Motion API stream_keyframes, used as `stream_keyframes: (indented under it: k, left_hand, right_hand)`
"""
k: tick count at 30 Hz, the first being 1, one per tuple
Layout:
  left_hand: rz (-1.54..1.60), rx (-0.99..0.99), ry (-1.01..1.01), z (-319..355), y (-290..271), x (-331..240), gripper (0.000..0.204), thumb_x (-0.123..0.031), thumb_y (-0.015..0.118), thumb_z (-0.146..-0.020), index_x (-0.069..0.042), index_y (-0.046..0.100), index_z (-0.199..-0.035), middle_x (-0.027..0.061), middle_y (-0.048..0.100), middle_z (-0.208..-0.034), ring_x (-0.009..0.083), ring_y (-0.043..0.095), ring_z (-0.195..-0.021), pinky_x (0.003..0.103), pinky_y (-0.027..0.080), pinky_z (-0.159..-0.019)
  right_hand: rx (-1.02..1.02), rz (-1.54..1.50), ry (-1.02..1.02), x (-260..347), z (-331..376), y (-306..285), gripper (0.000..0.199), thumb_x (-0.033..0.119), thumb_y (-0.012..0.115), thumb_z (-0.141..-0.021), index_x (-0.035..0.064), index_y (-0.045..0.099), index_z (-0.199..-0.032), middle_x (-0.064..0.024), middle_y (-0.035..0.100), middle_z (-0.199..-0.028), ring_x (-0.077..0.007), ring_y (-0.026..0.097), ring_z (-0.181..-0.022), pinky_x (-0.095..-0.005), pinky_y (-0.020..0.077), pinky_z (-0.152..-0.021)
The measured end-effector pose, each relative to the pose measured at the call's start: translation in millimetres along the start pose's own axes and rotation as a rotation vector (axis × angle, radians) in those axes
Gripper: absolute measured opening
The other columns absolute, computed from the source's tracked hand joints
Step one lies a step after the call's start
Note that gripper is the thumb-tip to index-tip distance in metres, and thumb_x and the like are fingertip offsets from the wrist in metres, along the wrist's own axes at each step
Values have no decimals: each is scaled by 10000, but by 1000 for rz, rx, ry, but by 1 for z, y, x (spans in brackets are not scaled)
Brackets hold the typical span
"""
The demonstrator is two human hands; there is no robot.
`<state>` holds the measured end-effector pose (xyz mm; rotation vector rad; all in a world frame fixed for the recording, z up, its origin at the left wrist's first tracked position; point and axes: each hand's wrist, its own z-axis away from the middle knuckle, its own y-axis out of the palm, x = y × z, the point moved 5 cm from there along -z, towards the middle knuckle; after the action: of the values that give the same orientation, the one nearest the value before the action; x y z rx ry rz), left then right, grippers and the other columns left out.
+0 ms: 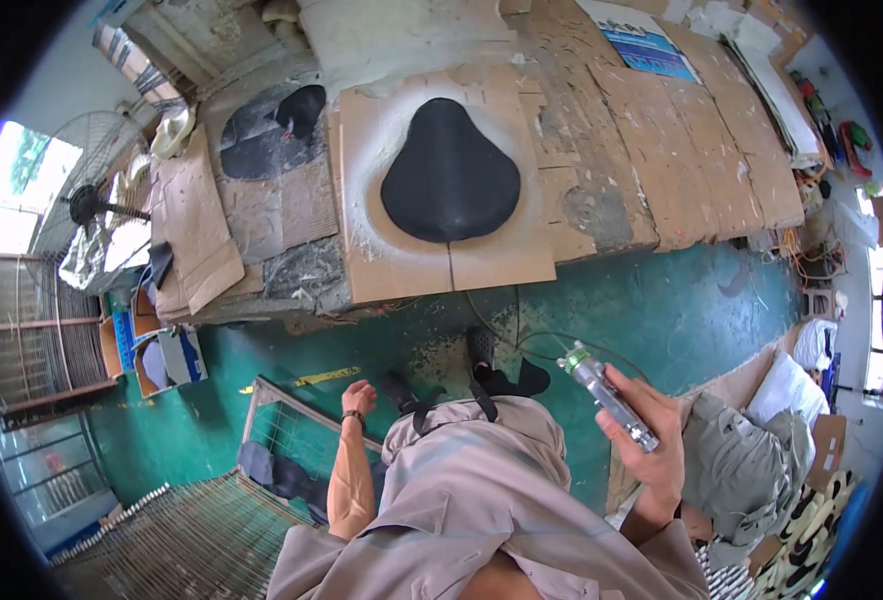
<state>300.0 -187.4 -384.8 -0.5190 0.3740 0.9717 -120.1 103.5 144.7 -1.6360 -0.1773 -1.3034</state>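
My right hand [650,428] is wrapped round a metal spray gun [610,392] with a green ring near its nozzle, held out over the floor at the right. A thin hose [537,340] runs below the table edge toward it. On the table before me, a black saddle-shaped pad [450,172] lies with its narrow end away from me. It rests on a cardboard sheet [502,262] with whitish spray residue around the pad. My left hand [359,396] hangs at my left side, fingers loosely bent and holding nothing; a dark band circles its wrist.
Dark pieces [262,138] lie at the table's left, near a large fan [82,200]. A wire rack [192,545] and a netted frame [292,425] stand at lower left. Sacks [737,465] are heaped at right. A blue printed sheet [642,42] lies at the back.
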Motion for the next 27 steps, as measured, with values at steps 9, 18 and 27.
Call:
stream_keyframes:
  k: [9, 18, 27]
  left_hand:
    - [-20, 18, -127, 16, 3, 58, 351, -166, 663, -959, -76, 668, -1298, 94, 764, -1012, 242, 737, -883, 466, 600, -740]
    - [-222, 396, 590, 28, -2, 57, 301, -168, 674, -970, -67, 683, -1253, 118, 765, -998, 271, 752, -882, 486, 607, -777]
    - [-24, 54, -128, 3, 6, 33, 347, -157, 671, -960, -67, 658, -1295, 86, 749, -1004, 248, 736, -852, 499, 615, -773]
  right_hand:
    - [-97, -32, -106, 11, -47, 22, 560, -35, 748, -829, -24, 619, -1373, -184, 713, -1020, -308, 709, -848, -347, 551, -764]
    - [-282, 41, -49, 2, -45, 7, 479, 42, 741, -910, -45, 621, -1365, -185, 725, -1075, -285, 709, -867, -347, 546, -784]
    - [-255, 28, 39, 6, -22, 0, 505, 26, 759, -878, -42, 625, -1361, -184, 715, -1043, -288, 707, -858, -341, 544, -776]
